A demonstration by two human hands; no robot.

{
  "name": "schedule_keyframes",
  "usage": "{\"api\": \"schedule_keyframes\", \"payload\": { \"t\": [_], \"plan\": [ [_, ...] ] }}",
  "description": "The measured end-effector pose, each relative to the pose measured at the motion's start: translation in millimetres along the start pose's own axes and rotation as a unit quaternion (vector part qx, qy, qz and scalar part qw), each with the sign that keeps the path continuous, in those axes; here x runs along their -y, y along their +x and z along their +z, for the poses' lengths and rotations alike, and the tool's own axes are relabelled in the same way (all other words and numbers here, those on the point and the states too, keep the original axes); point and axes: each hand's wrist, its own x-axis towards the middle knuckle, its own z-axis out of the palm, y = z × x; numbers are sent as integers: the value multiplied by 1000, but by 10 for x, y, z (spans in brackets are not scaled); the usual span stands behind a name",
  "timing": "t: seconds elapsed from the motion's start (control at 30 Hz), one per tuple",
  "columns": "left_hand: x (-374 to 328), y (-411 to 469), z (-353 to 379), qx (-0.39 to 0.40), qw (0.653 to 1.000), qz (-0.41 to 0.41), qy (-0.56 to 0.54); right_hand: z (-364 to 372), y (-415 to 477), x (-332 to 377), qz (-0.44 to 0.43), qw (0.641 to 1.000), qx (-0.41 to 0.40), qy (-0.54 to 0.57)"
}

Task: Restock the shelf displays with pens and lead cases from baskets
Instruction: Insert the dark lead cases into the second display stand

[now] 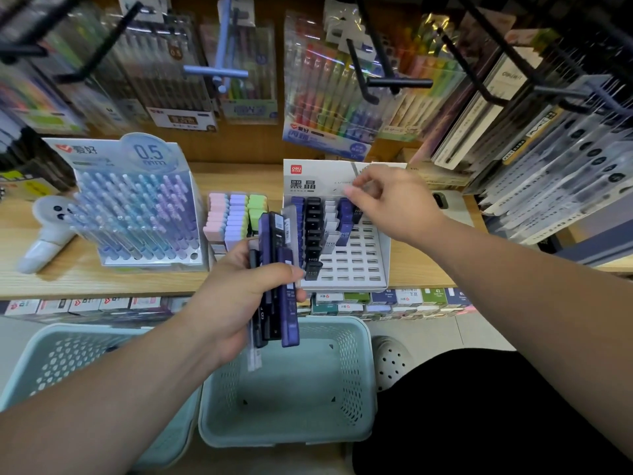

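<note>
Purple and black slim plastic lead cases [278, 265], a fanned bundle, are sitting in the left hand [239, 299], whose thumb and fingers are wrapping round them. The bundle is sticking up at 6 o'clock of frame centre, overlapping the near left edge of the white cardboard slotted lead display [356, 267]. The right hand [394, 204] is reaching in from 4 o'clock and hovering over the display's back rows, thumb and forefinger closing together at the tips. There is something blurry and pale there, so I cannot tell whether it is pinching a case. The hands are working well apart. Stocked cases [315, 228] are standing in purple, black and white columns on the display's left half, and the slots toward 3 and 5 o'clock are showing bare. The display is standing on the light wooden shelf [68, 279]. At its 9 o'clock, pastel pink, lilac and green erasers [233, 214] are sitting in rows, and further along at 9 o'clock the clear plastic pen stand [137, 217] is holding blue-to-purple pens upright. A white plastic gadget [48, 228] is lying at the far 9 o'clock end. Two pale teal perforated plastic baskets are sitting on the floor below the shelf, the right basket [356, 371] at 6 o'clock under the left hand and the left basket [51, 354] at 8 o'clock, touching it. Clear packs of coloured markers [329, 90] are hanging at 12 o'clock.
</note>
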Motion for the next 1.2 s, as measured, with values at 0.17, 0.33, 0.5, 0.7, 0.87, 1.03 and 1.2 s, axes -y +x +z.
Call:
{"api": "schedule_keyframes", "payload": {
  "t": [0.17, 0.33, 0.5, 0.7, 0.87, 1.03, 1.2],
  "plan": [
    [14, -51, 51, 34, 999, -1, 23, -50, -240, 529, 47, 920, 226, 318],
    [34, -67, 63, 31, 999, -7, 25, -69, -260, 558, 60, 892, 242, 377],
    [16, -40, 14, -3, 1000, -12, -5, -202, -226, 421, 89, 864, 227, 440],
    [41, 32, 4, -37, 998, -29, -44, -219, -240, 369, 88, 881, 238, 400],
    [75, 59, 2, -61, 997, -16, -37, -221, -238, 377, 96, 872, 302, 373],
    [79, 100, -40, -78, 995, -8, -53, -252, -218, 336, 133, 824, 354, 422],
    [84, 119, -50, -67, 996, 0, -51, -212, -232, 276, 132, 835, 376, 380]
  ]
}}
